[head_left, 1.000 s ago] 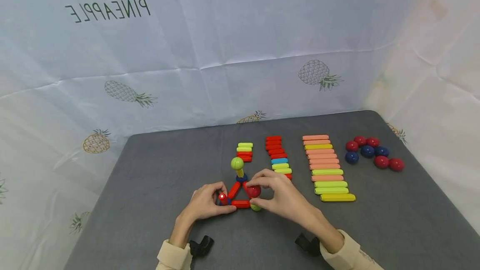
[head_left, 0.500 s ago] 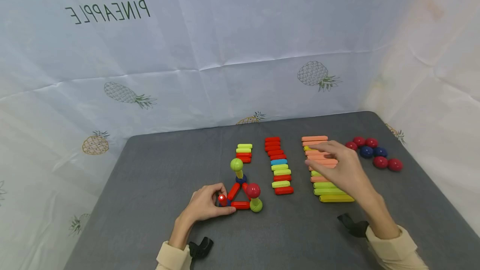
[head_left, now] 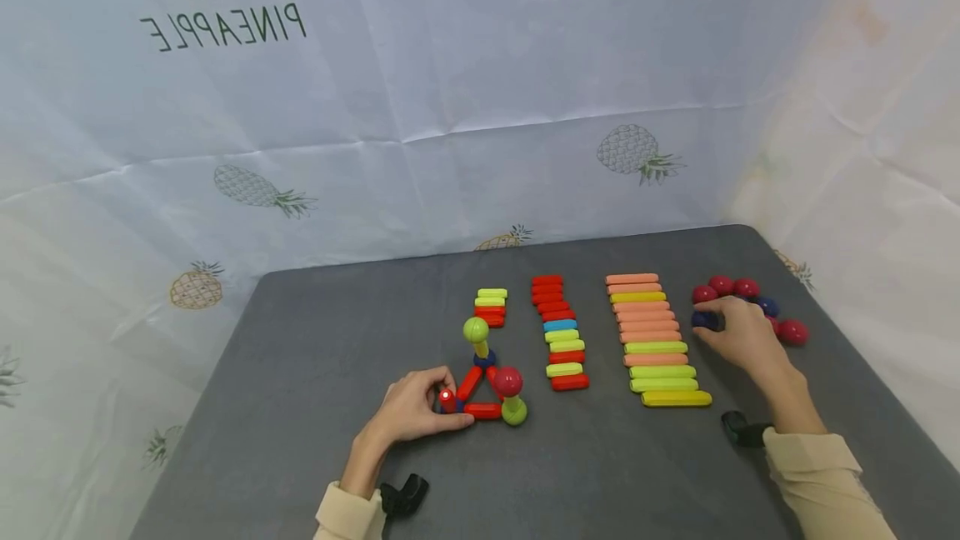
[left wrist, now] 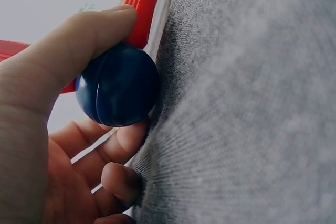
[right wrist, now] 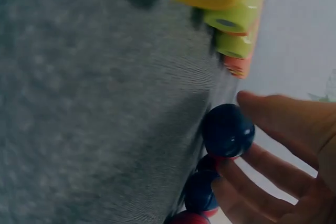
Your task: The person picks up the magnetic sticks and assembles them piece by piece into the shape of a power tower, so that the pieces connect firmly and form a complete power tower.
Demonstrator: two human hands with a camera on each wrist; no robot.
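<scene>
A triangular frame of red magnetic rods [head_left: 482, 412] and balls stands on the table. My left hand [head_left: 414, 407] holds its left corner, with thumb and fingers around a dark blue ball [left wrist: 119, 85]; the thumb lies along a red rod [left wrist: 143, 11]. A red rod [head_left: 447, 399] stands upright at that corner. A green ball [head_left: 476, 329] tops the back upright; a red ball [head_left: 508, 382] tops the right one, above a green ball [head_left: 514, 412]. On the right, my right hand [head_left: 742, 336] pinches a loose dark blue ball [right wrist: 228, 130] between thumb and fingers, low at the table.
Several red and dark blue balls [head_left: 792, 332] lie around the right hand. Left of it is a column of long orange, green and yellow rods [head_left: 648, 326]. Shorter rods lie in two columns [head_left: 562, 347] nearer the frame. A pineapple-print cloth [head_left: 420, 190] hangs behind the table.
My right hand has let go of the red ball on the frame's right upright and moved right to the loose balls, around a dark blue one. The left hand has stayed at its corner.
</scene>
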